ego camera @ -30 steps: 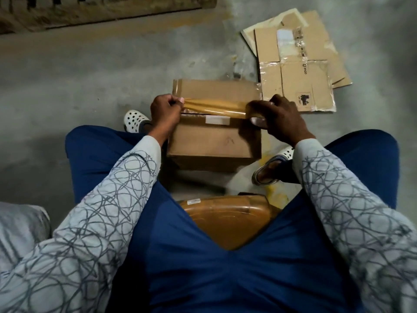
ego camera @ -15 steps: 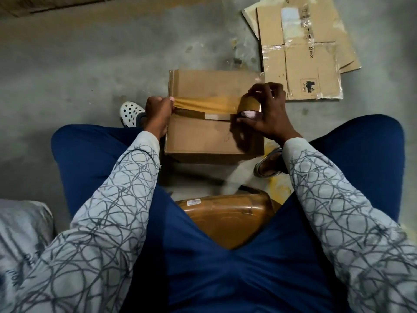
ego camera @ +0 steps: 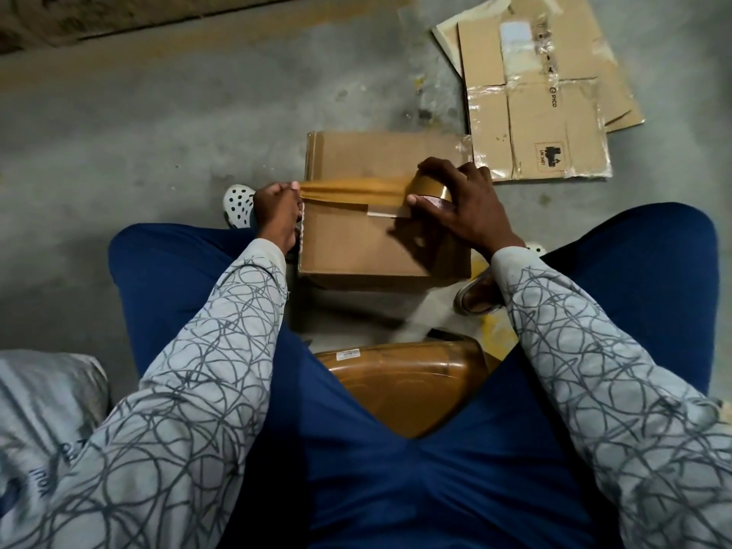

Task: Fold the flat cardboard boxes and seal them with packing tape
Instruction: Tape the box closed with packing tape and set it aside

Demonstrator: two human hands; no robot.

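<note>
Nearest, on the viewer's side of the box (ego camera: 356,247), a brown plastic seat (ego camera: 400,390) shows between the person's legs. A grey sack (ego camera: 39,410) lies near-left of the box.

The box stands folded on the floor (ego camera: 158,112), top flaps closed, seam running left-right. The left hand (ego camera: 277,204) sits at the box's left edge and pinches the free end of the tape strip (ego camera: 352,189). The right hand (ego camera: 463,208) is over the box's right part, fingers curled around the tape roll (ego camera: 429,188), thumb on its side. The strip is stretched between them, just above the seam, apparently not yet pressed down.

Beyond the box, far-right, flat cardboard (ego camera: 538,124) lies stacked.

Risks:
- The strip looks narrowed and wrinkled. It may stick to itself or go down creased, likely from uneven pull.
- It could land off the seam if the roll drifts, leaving the flaps unsealed.
- The left pinch may slip, so the end snaps back.

Count:
- Folded box: 1
- Tape roll: 1
- Flat sheets: at least 2, overlap hides the rest
- Hands: 2
- Seat: 1
- Sack: 1
</note>
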